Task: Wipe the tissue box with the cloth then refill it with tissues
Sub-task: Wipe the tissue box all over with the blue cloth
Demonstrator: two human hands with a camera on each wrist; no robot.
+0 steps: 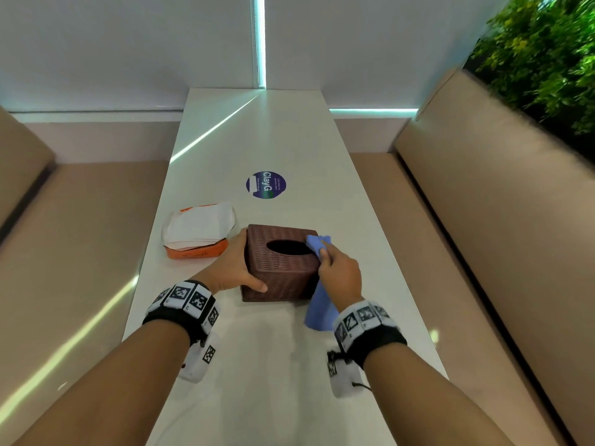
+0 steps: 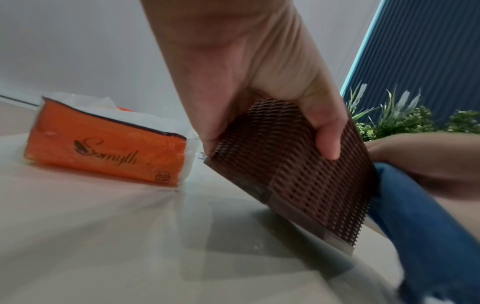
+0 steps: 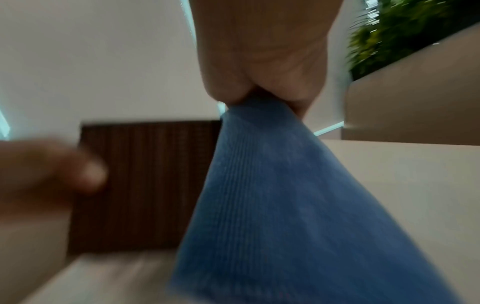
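Note:
A brown woven tissue box [image 1: 277, 268] with a dark oval opening on top stands on the white table [image 1: 257, 140]. My left hand [image 1: 233, 263] grips its left side, thumb across the near face [image 2: 328, 142]. My right hand [image 1: 338, 273] holds a blue cloth [image 1: 317, 246] against the box's top right edge; the rest of the cloth [image 3: 272, 205] hangs down past the right side to the table. An orange and white pack of tissues [image 1: 198, 231] lies just left of the box [image 2: 285, 174], its orange side [image 2: 109, 148] facing the left wrist camera.
A round dark blue sticker [image 1: 266, 185] lies on the table beyond the box. Beige padded benches [image 1: 467, 220] run along both sides. Green plants [image 1: 544, 59] stand behind the right bench. A white wall closes the far end.

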